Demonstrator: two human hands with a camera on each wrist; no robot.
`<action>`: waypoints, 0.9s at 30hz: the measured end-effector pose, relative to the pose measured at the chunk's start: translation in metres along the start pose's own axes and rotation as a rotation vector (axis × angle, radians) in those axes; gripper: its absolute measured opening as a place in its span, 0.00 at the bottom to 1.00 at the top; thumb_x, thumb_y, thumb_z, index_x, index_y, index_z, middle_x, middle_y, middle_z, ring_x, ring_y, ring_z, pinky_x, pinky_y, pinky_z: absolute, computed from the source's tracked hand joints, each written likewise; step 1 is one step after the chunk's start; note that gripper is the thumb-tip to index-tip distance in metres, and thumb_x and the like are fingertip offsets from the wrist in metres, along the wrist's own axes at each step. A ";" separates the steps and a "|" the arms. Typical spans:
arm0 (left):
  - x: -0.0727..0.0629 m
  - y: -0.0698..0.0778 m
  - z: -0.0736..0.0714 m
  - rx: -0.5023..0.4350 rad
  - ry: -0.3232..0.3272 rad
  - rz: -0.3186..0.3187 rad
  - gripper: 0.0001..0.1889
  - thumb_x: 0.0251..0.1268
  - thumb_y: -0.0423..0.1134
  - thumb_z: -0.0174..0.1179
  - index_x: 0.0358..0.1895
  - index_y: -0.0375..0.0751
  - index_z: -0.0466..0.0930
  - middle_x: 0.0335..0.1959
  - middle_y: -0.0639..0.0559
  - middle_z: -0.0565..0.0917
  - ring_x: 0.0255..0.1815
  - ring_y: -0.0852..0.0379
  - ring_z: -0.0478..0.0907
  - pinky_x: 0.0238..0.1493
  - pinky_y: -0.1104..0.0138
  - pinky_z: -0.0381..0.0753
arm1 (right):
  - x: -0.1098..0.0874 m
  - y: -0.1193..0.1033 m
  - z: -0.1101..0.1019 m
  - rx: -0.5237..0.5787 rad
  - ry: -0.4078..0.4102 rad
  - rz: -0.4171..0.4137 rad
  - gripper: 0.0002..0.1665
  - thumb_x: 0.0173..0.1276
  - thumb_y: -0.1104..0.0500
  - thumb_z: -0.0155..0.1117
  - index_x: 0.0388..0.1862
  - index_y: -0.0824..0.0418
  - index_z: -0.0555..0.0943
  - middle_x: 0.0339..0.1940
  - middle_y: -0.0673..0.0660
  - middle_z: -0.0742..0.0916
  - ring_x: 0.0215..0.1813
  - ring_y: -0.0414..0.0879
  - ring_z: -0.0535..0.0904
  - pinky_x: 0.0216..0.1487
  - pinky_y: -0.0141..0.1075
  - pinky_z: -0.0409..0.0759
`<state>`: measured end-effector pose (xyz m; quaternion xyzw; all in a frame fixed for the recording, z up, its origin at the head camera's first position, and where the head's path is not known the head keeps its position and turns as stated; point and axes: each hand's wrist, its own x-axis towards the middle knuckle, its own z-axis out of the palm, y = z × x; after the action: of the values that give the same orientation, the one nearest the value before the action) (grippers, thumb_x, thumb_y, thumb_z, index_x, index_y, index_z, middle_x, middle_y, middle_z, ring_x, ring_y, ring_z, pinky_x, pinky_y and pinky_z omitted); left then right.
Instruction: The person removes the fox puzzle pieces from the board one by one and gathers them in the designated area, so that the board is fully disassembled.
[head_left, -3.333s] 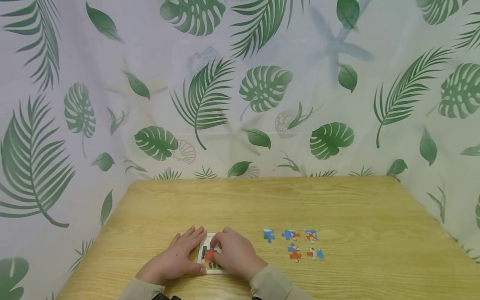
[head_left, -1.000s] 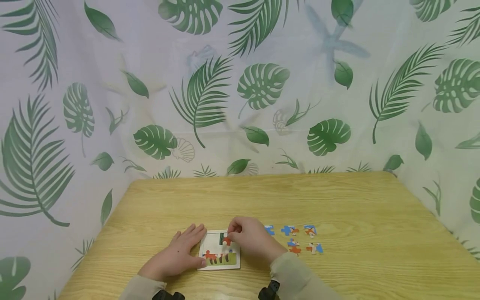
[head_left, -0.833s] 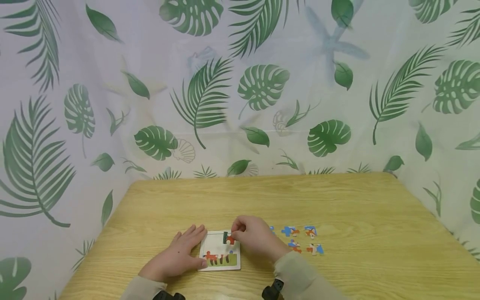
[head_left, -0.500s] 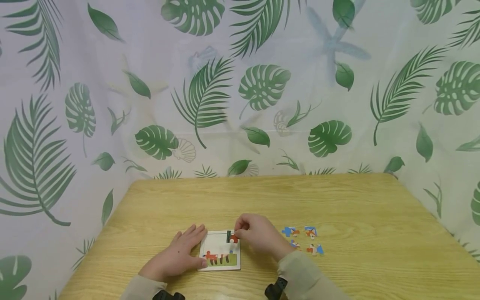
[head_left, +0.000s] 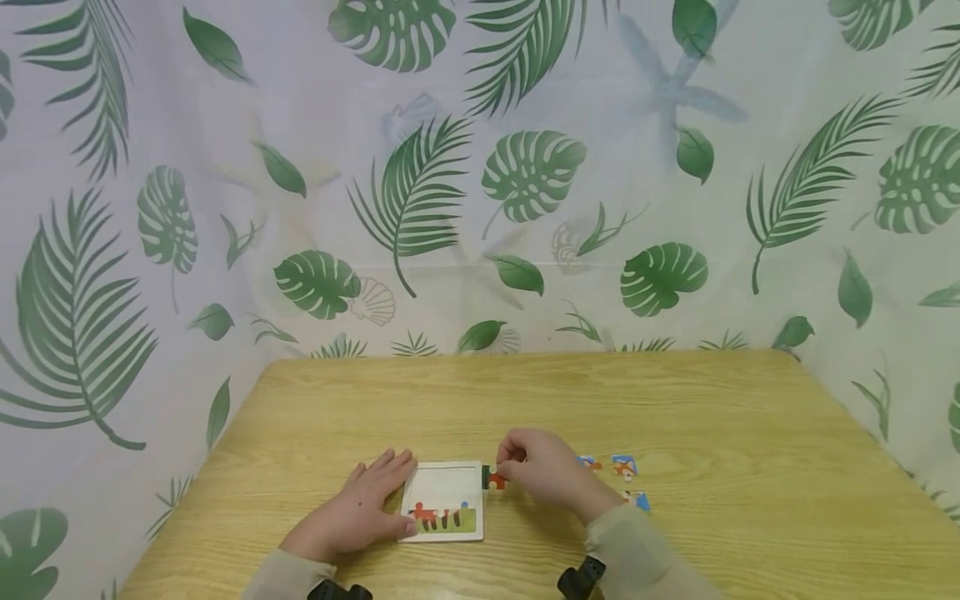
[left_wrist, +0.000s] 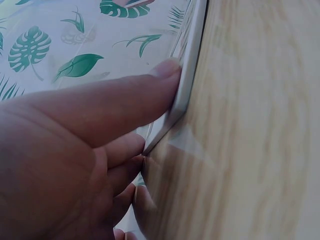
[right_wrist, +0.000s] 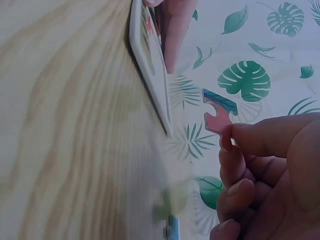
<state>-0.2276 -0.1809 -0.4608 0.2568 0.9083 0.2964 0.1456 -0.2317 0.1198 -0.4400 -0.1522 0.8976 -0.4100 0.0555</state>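
A square white puzzle tray (head_left: 442,483) lies flat on the table, with fitted pieces (head_left: 444,522) in red, black and green along its near edge. My left hand (head_left: 352,512) rests at the tray's left side, fingers straight, its thumb on the near left corner; the left wrist view shows the thumb against the rim. Between thumb and forefinger, my right hand (head_left: 551,473) pinches a red and dark green puzzle piece (head_left: 492,477) just right of the tray. In the right wrist view that puzzle piece (right_wrist: 219,112) is raised off the table.
Several loose blue and orange puzzle pieces (head_left: 624,466) lie to the right, partly hidden behind my right hand and forearm. The wooden table (head_left: 360,400) reaches back to a leaf-patterned cloth (head_left: 442,333).
My right hand has drawn the red and green piece out over the tray's right edge, away from the upper part of the tray. My left hand stays where it was.
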 end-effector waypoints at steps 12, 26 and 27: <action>0.004 -0.004 0.002 0.012 -0.011 -0.004 0.48 0.63 0.56 0.68 0.80 0.36 0.56 0.82 0.43 0.53 0.82 0.40 0.40 0.76 0.39 0.32 | -0.018 0.029 -0.021 0.011 -0.047 0.060 0.05 0.72 0.60 0.63 0.34 0.54 0.79 0.28 0.49 0.82 0.20 0.43 0.70 0.21 0.36 0.71; 0.004 -0.009 0.002 0.015 -0.004 0.011 0.48 0.64 0.54 0.67 0.80 0.35 0.56 0.82 0.43 0.53 0.82 0.40 0.40 0.76 0.38 0.31 | -0.037 0.050 -0.038 -0.008 -0.093 0.048 0.07 0.75 0.62 0.61 0.34 0.57 0.79 0.25 0.51 0.82 0.19 0.42 0.71 0.19 0.34 0.70; 0.003 -0.009 0.002 0.013 -0.007 0.009 0.48 0.64 0.54 0.67 0.80 0.36 0.55 0.82 0.43 0.52 0.82 0.41 0.39 0.76 0.39 0.30 | -0.037 0.052 -0.038 -0.016 -0.089 0.045 0.07 0.74 0.62 0.62 0.33 0.57 0.79 0.25 0.51 0.82 0.20 0.42 0.72 0.20 0.34 0.71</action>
<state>-0.2332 -0.1846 -0.4680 0.2628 0.9085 0.2903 0.1460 -0.2165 0.1910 -0.4547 -0.1504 0.9006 -0.3944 0.1036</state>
